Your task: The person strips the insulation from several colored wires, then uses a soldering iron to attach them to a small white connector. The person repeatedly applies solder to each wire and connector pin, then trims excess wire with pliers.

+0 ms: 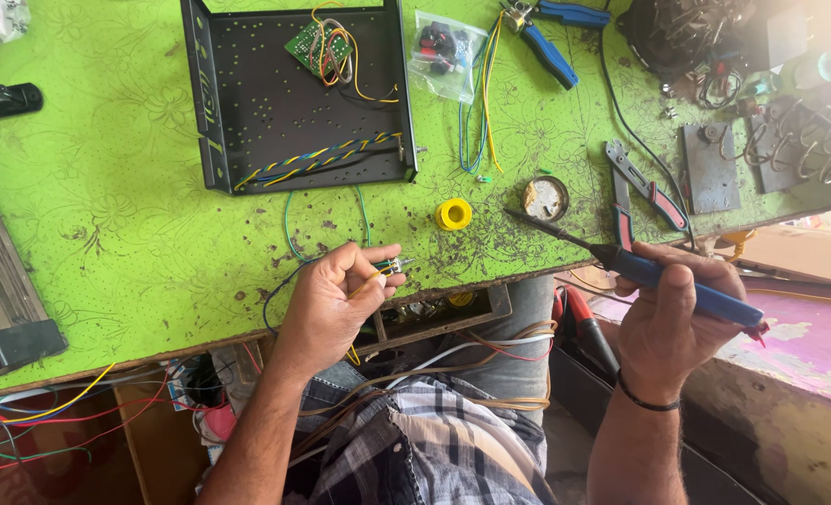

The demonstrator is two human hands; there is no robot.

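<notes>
Pinching a small wired component (389, 266) in my left hand (327, 304) at the table's (107, 206) near edge, I'm keeping its leads exposed, while my right hand (668, 323), fingers wrapped around it, is angling the soldering iron (640, 268) tip-first toward it.

An electronics repair workshop, seen from my seat at the bench. The green patterned bench top (107, 206) is scorched and pitted with dark burn marks near its front edge. On it lie an open black metal chassis (247, 103) holding a small green circuit board (315, 45) and twisted wiring, blue-handled pliers (546, 37), a second pair of pliers (644, 187), a yellow roll of tape (453, 214), a round tin of flux (544, 197) and a bag of small parts (445, 51). My right hand (668, 327) holds a blue soldering iron (696, 295). Loose coloured wires (32, 421) hang below the bench.
</notes>
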